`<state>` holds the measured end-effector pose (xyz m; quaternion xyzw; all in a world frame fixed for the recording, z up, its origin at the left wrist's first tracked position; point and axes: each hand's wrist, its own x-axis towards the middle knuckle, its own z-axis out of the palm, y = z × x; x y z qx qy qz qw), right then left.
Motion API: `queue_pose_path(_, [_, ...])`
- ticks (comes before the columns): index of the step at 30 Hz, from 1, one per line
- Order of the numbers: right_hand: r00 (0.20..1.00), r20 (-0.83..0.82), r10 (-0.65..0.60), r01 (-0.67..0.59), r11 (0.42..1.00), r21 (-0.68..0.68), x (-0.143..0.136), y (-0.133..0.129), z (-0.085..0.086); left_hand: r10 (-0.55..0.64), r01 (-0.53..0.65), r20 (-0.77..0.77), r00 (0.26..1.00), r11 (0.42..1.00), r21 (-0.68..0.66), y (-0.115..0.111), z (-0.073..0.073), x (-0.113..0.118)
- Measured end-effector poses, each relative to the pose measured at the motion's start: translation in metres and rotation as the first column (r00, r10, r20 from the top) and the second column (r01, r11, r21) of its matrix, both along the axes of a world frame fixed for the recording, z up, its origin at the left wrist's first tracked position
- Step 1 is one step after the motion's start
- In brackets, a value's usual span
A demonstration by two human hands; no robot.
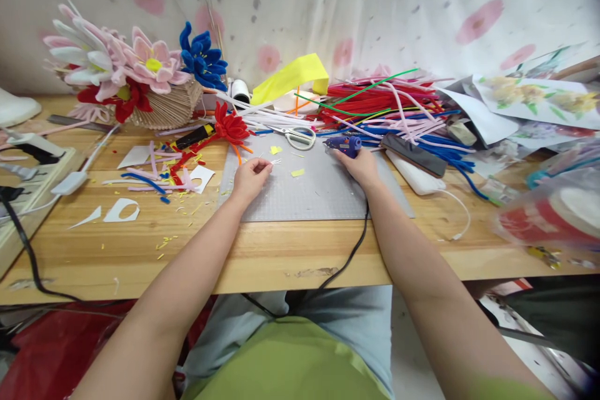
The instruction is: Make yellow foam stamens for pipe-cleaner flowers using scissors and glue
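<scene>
On the grey cutting mat (300,203), my right hand (360,167) is wrapped round a dark blue glue gun (345,145), whose nozzle points left. My left hand (252,180) is at the mat's left side, thumb and forefinger pinched on a small thin white piece (276,162). Between the hands lie yellow scraps (297,172). White-handled scissors (300,137) rest at the mat's back edge. A red fuzzy flower (230,125) stands behind my left hand, not touching it.
Fuzzy-stem flowers fill a woven basket (166,105) at the back left. Bundles of coloured stems (389,100) lie behind the mat. A phone (415,155) and a bagged cup (548,215) are on the right. A black cord (349,259) crosses the table's front edge.
</scene>
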<state>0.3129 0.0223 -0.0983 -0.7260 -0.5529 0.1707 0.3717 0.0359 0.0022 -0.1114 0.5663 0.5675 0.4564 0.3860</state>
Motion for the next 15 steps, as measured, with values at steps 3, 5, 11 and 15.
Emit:
queue_pose_path(3, [0.996, 0.086, 0.004, -0.017, 0.988, 0.154, 0.002, -0.006, 0.011, 0.001, -0.001, -0.021, 1.000, 1.000, 0.013, 0.001, -0.001, 0.000])
queue_pose_path(5, [0.986, 0.156, -0.061, 0.012, 0.956, 0.294, 0.000, -0.015, 0.024, 0.002, -0.001, -0.044, 0.999, 1.000, 0.031, 0.001, -0.002, 0.000])
queue_pose_path(11, [0.911, 0.237, 0.337, -0.385, 0.902, 0.194, -0.037, -0.027, 0.047, 0.023, -0.015, -0.119, 0.993, 0.998, 0.067, 0.000, -0.002, 0.000])
queue_pose_path(15, [0.779, 0.154, 0.607, -0.588, 0.794, -0.157, -0.063, -0.009, 0.032, 0.009, 0.004, -0.154, 0.988, 0.996, 0.088, 0.000, -0.003, -0.002])
